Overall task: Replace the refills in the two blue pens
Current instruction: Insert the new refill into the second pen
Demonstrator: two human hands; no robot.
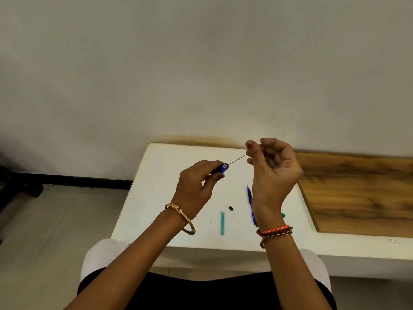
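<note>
My left hand grips the barrel of a blue pen above the white table, its open end facing me. A thin refill runs from that open end up to my right hand, which pinches its far tip between thumb and finger. A second blue pen lies on the table, partly hidden behind my right wrist. A small black pen piece and a teal packet of refills lie between my arms. A green bit peeks out beside my right wrist.
The white table stands against a pale wall. A wooden board covers the table's right part. Tiled floor lies to the left, with a dark object at the far left edge. My lap is below the table's front edge.
</note>
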